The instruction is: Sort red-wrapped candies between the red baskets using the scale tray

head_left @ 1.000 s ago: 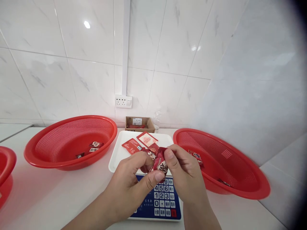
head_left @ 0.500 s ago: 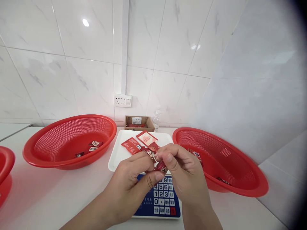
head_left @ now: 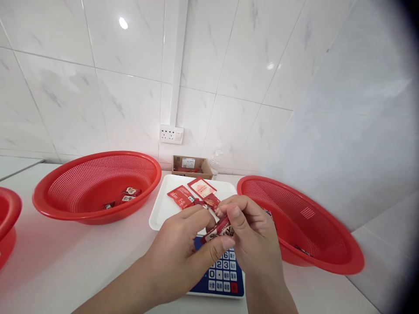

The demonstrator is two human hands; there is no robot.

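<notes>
Both my hands meet over the scale's blue keypad (head_left: 222,279). My left hand (head_left: 183,253) and my right hand (head_left: 252,240) pinch one small red candy packet (head_left: 218,229) between their fingertips, edge-on to me. Just behind the hands, the white scale tray (head_left: 165,205) carries two flat red sachets (head_left: 181,196) and more red candy, partly hidden by my fingers.
A red mesh basket (head_left: 98,185) on the left holds a few candies. Another red basket (head_left: 304,226) on the right has candies too. A third red rim (head_left: 8,213) shows at the far left. A small cardboard box (head_left: 191,165) and a wall socket (head_left: 170,134) stand behind.
The packet has turned from face-up to edge-on in my fingers, and both hands have dropped slightly toward the keypad. The view has shifted a little.
</notes>
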